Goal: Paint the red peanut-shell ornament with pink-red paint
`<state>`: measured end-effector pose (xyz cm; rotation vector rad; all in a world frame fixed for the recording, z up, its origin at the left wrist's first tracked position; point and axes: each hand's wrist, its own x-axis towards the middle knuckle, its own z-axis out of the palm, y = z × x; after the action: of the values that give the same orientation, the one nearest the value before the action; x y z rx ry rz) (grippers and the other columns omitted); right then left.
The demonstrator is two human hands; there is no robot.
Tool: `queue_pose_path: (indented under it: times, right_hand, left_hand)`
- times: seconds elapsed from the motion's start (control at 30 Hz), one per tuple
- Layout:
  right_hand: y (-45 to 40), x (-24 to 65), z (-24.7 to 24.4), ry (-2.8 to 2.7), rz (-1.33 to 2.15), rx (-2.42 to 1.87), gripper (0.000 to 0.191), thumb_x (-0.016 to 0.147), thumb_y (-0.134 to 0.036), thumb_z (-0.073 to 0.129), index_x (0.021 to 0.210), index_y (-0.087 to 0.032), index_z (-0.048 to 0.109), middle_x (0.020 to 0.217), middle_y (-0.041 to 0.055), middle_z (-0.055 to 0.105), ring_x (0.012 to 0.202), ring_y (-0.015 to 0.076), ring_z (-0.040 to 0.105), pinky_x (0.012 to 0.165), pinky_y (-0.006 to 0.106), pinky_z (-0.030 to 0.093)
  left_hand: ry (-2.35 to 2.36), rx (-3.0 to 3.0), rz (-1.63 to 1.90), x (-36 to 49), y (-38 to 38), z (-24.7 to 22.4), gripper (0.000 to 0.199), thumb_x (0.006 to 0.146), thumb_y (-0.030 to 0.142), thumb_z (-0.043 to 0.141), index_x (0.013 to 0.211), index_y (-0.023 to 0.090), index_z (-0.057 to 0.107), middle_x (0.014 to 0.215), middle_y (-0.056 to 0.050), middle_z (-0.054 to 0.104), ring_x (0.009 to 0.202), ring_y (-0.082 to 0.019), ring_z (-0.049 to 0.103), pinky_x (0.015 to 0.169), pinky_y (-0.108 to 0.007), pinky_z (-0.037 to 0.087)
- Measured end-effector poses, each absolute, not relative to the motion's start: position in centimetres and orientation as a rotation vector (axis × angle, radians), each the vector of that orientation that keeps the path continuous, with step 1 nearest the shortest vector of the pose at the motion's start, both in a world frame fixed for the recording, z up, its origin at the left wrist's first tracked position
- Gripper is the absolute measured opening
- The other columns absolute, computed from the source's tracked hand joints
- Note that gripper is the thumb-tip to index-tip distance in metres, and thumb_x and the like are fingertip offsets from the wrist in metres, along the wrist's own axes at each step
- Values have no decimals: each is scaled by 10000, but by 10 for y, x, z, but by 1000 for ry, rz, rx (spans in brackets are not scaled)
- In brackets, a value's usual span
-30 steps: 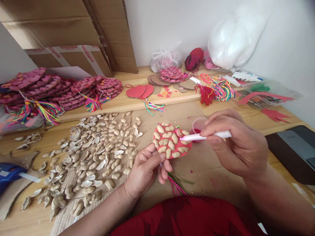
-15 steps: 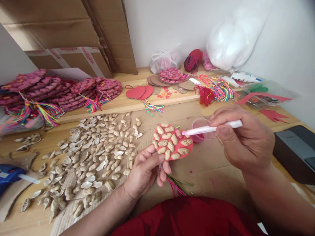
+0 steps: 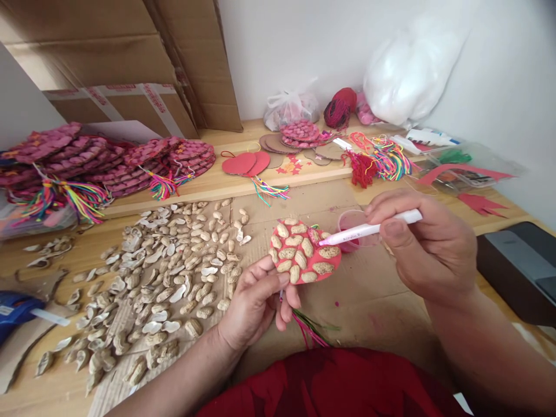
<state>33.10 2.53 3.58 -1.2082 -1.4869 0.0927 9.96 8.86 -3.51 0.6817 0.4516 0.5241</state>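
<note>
Between the thumb and fingers of my left hand (image 3: 263, 295) is a red disc (image 3: 321, 277) covered with peanut shells, tilted toward me. Coloured cords (image 3: 310, 330) hang below it. My right hand (image 3: 425, 249) grips a white marker pen (image 3: 369, 229) with a pink tip, which touches or nearly touches the disc at its upper right. One shell (image 3: 314, 236) there is coloured pink; the others are plain tan. Behind the pen stands a clear plastic cup (image 3: 347, 223) with pink in its bottom.
Loose peanut shells (image 3: 174, 278) spread over cardboard on the left, beside a blue glue gun (image 3: 17, 313). Finished pink discs (image 3: 87, 156) are stacked at the back left. Red discs (image 3: 245, 163), tassels (image 3: 391, 159) and a clear box (image 3: 478, 165) line the back; a black case (image 3: 521, 272) lies right.
My right hand and the marker have shifted slightly left and down across the disc. My left hand and the disc have barely moved.
</note>
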Motion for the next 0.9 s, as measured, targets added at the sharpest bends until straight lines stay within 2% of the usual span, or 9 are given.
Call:
queue_pose_path:
  times: [0.43, 0.9]
  right_hand:
    - [27, 334, 34, -1472, 83, -1200, 100, 943, -165, 584, 927, -207, 675, 842, 16, 683, 773, 151, 644, 716, 338, 492]
    - [28, 333, 36, -1541, 85, -1185, 109, 930, -173, 594, 924, -235, 683, 825, 27, 668, 826, 202, 631, 748, 388, 476]
  left_hand:
    - [450, 672, 529, 100, 89, -35, 115, 881, 244, 675, 876, 146, 615, 619, -16, 731, 344, -89, 577, 302, -109, 437]
    - [488, 724, 512, 100, 86, -32, 138, 883, 256, 674, 925, 139, 615, 627, -24, 727, 357, -90, 570, 314, -125, 450]
